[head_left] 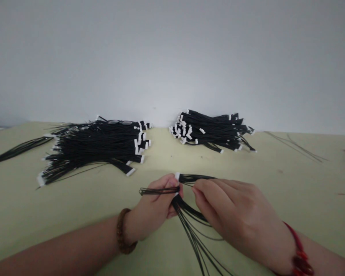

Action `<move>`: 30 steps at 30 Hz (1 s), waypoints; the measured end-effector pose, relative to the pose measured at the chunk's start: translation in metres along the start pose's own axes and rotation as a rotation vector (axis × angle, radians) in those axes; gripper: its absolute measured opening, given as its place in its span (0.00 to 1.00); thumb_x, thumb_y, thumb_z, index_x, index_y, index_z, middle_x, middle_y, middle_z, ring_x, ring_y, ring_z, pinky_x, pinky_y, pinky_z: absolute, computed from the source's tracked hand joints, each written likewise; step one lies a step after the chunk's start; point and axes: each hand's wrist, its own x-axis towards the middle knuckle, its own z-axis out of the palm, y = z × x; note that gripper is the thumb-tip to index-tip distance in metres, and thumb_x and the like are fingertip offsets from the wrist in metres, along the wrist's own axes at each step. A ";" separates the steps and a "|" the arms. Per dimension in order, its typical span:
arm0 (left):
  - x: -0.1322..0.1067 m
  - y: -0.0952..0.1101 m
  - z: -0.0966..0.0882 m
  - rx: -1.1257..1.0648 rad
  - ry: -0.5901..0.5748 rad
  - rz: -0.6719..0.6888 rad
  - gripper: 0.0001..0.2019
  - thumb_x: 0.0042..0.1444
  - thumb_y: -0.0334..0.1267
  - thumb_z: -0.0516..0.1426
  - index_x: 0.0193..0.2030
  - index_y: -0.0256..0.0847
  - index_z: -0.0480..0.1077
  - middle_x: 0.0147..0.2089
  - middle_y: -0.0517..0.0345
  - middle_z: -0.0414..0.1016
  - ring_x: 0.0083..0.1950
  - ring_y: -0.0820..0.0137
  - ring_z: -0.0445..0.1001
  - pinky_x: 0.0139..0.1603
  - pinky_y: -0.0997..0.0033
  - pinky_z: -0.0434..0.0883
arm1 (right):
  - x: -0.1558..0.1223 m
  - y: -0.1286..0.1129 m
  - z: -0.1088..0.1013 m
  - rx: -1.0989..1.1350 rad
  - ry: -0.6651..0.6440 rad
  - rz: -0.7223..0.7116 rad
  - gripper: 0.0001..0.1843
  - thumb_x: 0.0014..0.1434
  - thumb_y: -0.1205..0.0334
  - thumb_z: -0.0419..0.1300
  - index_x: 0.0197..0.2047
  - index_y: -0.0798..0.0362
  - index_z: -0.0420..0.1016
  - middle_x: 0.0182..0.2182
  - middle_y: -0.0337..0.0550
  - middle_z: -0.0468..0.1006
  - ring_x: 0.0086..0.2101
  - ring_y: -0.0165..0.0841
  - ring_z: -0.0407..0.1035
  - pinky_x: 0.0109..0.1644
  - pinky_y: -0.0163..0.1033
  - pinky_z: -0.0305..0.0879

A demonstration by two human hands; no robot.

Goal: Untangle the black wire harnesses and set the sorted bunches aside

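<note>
"Where's the thin black wire bundle [186, 224] with white plastic connectors?"

"Held just above the pale green tabletop [46, 214]. The left grip [156, 199] is clamped on it, and the right grip [232, 214] pinches some strands."

"What could go wrong?"

"Pulling hard could knot the loose strands or strain a connector. Slack ends could also catch on the heaped black wire pile [94, 153], though it's not touching them."

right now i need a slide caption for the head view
Left hand and right hand hold a bundle of white-tipped black wires.
</note>
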 end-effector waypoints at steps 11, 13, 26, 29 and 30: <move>0.002 -0.005 -0.002 0.115 -0.024 0.032 0.14 0.56 0.46 0.49 0.27 0.39 0.58 0.23 0.65 0.54 0.22 0.79 0.51 0.20 0.80 0.54 | 0.004 -0.003 0.005 -0.053 -0.053 0.040 0.04 0.55 0.71 0.52 0.30 0.55 0.64 0.24 0.38 0.66 0.25 0.30 0.59 0.29 0.37 0.51; 0.004 -0.006 -0.002 0.135 0.036 0.039 0.14 0.56 0.46 0.48 0.27 0.39 0.58 0.23 0.65 0.55 0.22 0.79 0.52 0.20 0.80 0.55 | 0.005 -0.004 -0.001 -0.141 -0.009 0.071 0.02 0.54 0.70 0.54 0.31 0.55 0.66 0.26 0.40 0.67 0.27 0.32 0.61 0.30 0.38 0.52; 0.008 -0.005 -0.004 0.177 0.153 0.026 0.12 0.56 0.44 0.50 0.28 0.39 0.59 0.23 0.65 0.56 0.22 0.80 0.55 0.21 0.81 0.57 | 0.004 -0.016 0.000 0.130 -0.647 0.373 0.13 0.57 0.66 0.49 0.24 0.51 0.70 0.23 0.37 0.73 0.23 0.31 0.66 0.27 0.36 0.52; 0.007 -0.008 -0.004 0.184 0.114 0.076 0.14 0.56 0.47 0.49 0.28 0.39 0.59 0.24 0.66 0.57 0.22 0.80 0.55 0.21 0.81 0.57 | 0.009 -0.012 0.008 0.284 -0.464 0.383 0.13 0.59 0.62 0.48 0.27 0.51 0.70 0.26 0.36 0.73 0.27 0.28 0.66 0.32 0.34 0.56; 0.007 -0.008 -0.004 0.197 0.101 0.092 0.14 0.56 0.48 0.49 0.28 0.39 0.59 0.24 0.65 0.57 0.22 0.80 0.55 0.21 0.80 0.57 | 0.010 -0.012 0.009 0.316 -0.422 0.383 0.11 0.58 0.63 0.49 0.28 0.51 0.71 0.27 0.36 0.74 0.28 0.28 0.66 0.34 0.34 0.56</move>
